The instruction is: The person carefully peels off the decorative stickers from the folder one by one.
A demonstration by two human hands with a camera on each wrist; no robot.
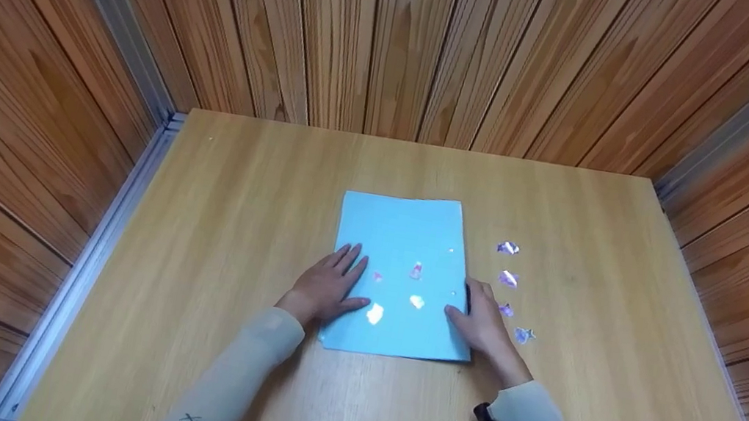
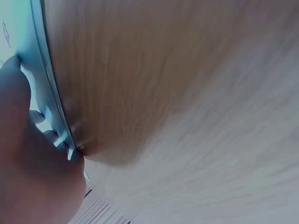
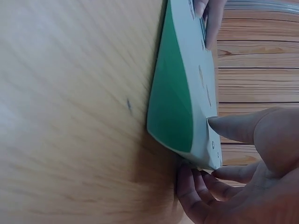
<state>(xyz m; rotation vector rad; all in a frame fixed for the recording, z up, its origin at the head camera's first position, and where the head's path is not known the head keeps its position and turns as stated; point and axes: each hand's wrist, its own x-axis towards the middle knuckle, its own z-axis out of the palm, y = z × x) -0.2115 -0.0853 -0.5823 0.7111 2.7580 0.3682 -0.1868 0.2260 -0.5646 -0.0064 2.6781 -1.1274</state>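
A light blue folder [image 1: 402,226] lies on the table, with several small shiny stickers [image 1: 416,270] on its cover. My left hand [image 1: 326,285] rests flat on its left side, fingers spread and straight. At the right edge, my right hand [image 1: 483,319] grips the folder with the thumb on top and the other fingers around the side. In the right wrist view, the folder's near edge [image 3: 173,102] bulges apart and a green inside shows. The right hand's fingers [image 3: 189,193] curl beneath its corner there. The left wrist view shows the left thumb [image 2: 14,88] on the cover.
Right of the folder, several shiny purple-blue cut-out stickers [image 1: 508,279] lie in a rough column on the wooden table [image 1: 239,220]. Wood-plank walls [image 1: 403,44] stand behind and at both sides. A black band [image 1: 484,415] is at the right wrist.
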